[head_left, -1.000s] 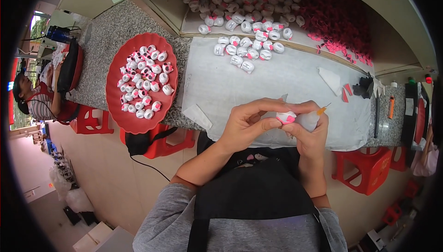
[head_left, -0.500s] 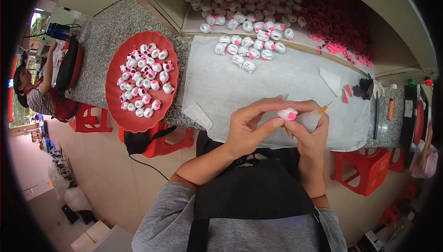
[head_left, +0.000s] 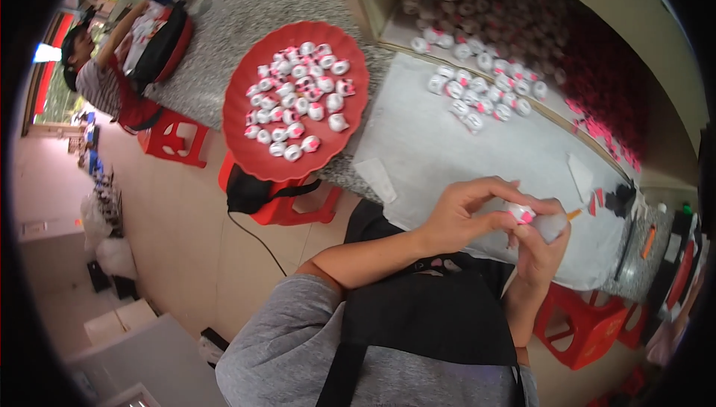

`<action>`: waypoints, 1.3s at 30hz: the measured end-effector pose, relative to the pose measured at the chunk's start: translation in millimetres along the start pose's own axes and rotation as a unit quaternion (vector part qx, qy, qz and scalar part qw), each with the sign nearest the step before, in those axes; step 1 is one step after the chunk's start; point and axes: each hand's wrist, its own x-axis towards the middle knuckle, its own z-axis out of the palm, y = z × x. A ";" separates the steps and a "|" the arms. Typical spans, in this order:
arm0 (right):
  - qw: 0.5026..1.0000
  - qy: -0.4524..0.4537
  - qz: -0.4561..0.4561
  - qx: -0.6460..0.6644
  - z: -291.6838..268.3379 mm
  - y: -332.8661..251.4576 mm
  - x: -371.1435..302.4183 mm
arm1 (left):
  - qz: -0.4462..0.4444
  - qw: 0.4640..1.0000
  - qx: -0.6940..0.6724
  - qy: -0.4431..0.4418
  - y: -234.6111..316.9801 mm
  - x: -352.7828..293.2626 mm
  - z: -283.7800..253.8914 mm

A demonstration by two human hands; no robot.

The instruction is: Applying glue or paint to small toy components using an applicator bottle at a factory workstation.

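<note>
My left hand (head_left: 464,219) is closed, its thumb and fingers pinching a small white figurine head (head_left: 520,214) with a pink bow. My right hand (head_left: 543,254) steadies the same piece from the other side with thumb and fingertip. Tucked in the right palm is a translucent squeeze bottle (head_left: 553,227) with an orange needle tip (head_left: 573,214) pointing away to the right. Both hands are over the front part of a white sheet (head_left: 418,139) on the counter. Beyond them, several similar white heads (head_left: 485,94) lie grouped on that sheet.
A red scalloped tray (head_left: 237,120) of finished-looking heads stands at left. Behind are a shelf heap of white heads (head_left: 477,4) and pink pieces (head_left: 608,94). Paper scraps (head_left: 580,176) and an orange tool (head_left: 649,241) lie right. Another person (head_left: 104,79) works far left.
The view has swung left, so the tray, counter and hands appear farther right. Both hands keep hold of the white head, and the bottle stays in the right hand.
</note>
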 end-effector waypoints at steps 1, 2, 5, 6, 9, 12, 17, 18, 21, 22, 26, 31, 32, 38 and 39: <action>1.000 0.001 -0.014 -0.014 -2.0 -0.3 -1.1 | 0.001 1.000 -0.008 -0.004 -0.1 -0.5 1.1; 0.999 0.004 -0.029 -0.028 -1.8 0.8 -0.2 | 0.009 1.000 0.006 0.008 2.9 -1.4 2.0; 1.000 -0.002 -0.012 -0.013 0.4 2.0 4.2 | -0.046 0.997 -0.048 0.025 12.7 -1.9 2.5; 1.000 -0.028 -0.003 0.004 -1.8 5.7 5.6 | -0.051 0.998 -0.018 0.043 18.8 -4.5 0.3; 0.999 -0.013 0.013 0.029 14.4 -2.7 9.8 | 0.056 0.969 0.222 0.098 46.8 -16.2 -28.3; 1.000 0.009 0.003 -0.015 -1.6 0.0 15.4 | 0.150 0.846 0.436 0.267 84.9 -27.0 -71.0; 0.999 0.032 -0.022 -0.019 -5.8 -0.7 16.3 | 0.134 0.697 0.670 0.219 88.2 -11.6 -73.9; 0.999 0.025 -0.022 -0.014 -5.5 -2.9 14.6 | 0.106 0.744 0.637 0.171 78.3 -2.5 -65.4; 0.999 0.018 -0.023 -0.018 -11.8 -6.2 8.1 | 0.044 0.765 0.634 0.105 48.0 32.0 -43.4; 0.999 0.021 -0.026 -0.021 -15.2 -6.0 6.2 | -0.003 0.719 0.689 0.090 36.7 41.8 -41.9; 0.998 0.045 -0.034 0.005 -26.9 -8.4 1.3 | -0.085 0.615 0.783 0.039 18.4 47.9 -40.8; 0.993 0.047 -0.074 0.084 -31.9 -10.9 -0.9 | -0.083 0.787 0.608 0.066 20.7 37.0 -36.1; 0.994 0.031 -0.079 0.065 -34.1 -12.7 -1.6 | -0.077 0.867 0.486 0.077 22.3 36.4 -33.6; 0.984 0.088 -0.131 -0.080 -18.2 -26.8 -8.8 | -0.086 0.993 0.054 0.054 16.8 27.7 -14.2; 0.977 0.104 -0.152 -0.104 -16.0 -30.4 -11.2 | -0.081 0.994 0.003 0.067 15.0 25.6 -12.2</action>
